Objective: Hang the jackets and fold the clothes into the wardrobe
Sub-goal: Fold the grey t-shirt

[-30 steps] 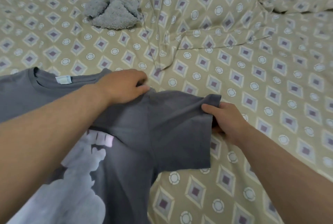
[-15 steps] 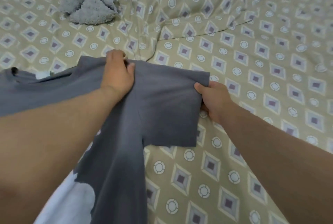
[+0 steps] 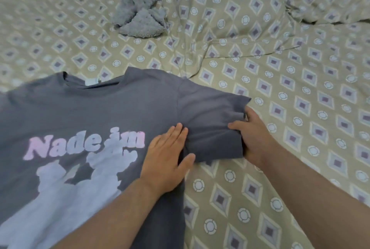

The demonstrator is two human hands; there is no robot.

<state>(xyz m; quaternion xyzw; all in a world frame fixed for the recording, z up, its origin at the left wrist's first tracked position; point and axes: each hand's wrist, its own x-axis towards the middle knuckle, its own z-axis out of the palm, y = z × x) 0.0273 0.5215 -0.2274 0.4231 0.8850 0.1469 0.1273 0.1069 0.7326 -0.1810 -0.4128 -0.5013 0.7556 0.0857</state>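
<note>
Across the near left of the patterned bed sheet a grey shirt lay spread face up. Its collar pointed to about 11 o'clock, its pink and pale print was uppermost, and its hem ran out of view toward 7 o'clock, so the long axis ran roughly 11 to 7. One sleeve stuck out sideways from the body toward 3 o'clock. The left hand lay flat with straight fingers, holding nothing and pressing the cloth just inside the armpit seam. The right hand was at 3 o'clock from it, close by. It grasped the sleeve's cuff, thumb on top and fingers tucked under the edge, and the cloth between the two hands was bunched a little. The sleeve thus lay between the hands, with the right hand on its free end and the left at its root. Judging by this, the next move would carry the cuff toward 9 o'clock over the print, with the flat left palm as the hinge line. The risk was a skewed crease if that palm slipped. A fluffy grey bundle sat well apart at 12 o'clock, untouched.
</note>
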